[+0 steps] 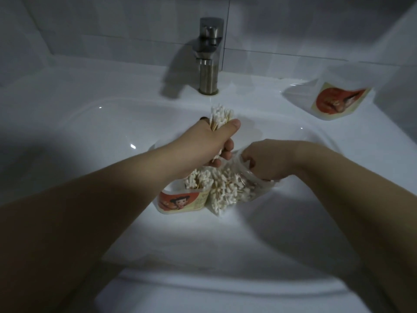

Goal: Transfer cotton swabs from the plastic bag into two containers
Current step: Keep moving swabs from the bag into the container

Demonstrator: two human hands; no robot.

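My left hand (214,141) grips a bundle of cotton swabs (62,116) whose white tips stick up above my fist. Just below it, inside the sink basin, a clear container (180,201) with an orange cartoon label holds several swabs upright. To its right lies the clear plastic bag (234,188) full of swabs. My right hand (261,159) holds the bag's open mouth, fingers curled over its rim. A second labelled clear container (334,101) rests on the sink ledge at the far right; I cannot tell what is in it.
A white ceramic sink (90,123) fills the view, with a steel faucet (208,57) at the back centre and grey wall tiles behind. The lighting is dim at the edges.
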